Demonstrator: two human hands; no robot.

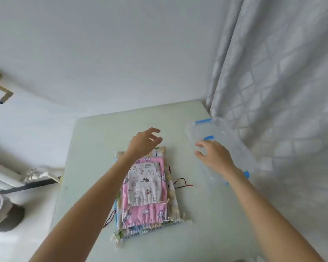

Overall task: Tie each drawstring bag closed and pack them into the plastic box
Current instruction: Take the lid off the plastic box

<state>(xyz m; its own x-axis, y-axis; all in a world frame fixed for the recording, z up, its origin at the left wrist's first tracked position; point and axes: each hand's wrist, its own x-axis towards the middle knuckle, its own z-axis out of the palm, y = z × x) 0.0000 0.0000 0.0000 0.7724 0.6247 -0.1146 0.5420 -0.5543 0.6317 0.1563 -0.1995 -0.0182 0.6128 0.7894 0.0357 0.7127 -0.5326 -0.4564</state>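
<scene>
Clear plastic box [223, 148] lidded; right hand [215, 155] fingers spread at lid, left hand [143, 142] loose, empty; better unlatch blue clips, leave bag stack [146, 190] flat

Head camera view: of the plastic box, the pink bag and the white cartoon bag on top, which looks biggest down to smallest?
1. plastic box
2. pink bag
3. white cartoon bag

The pink bag is partly covered.

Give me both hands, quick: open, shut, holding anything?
Left hand: open, holding nothing, above the stacked drawstring bags.
Right hand: open, fingers at the clear plastic box.
</scene>
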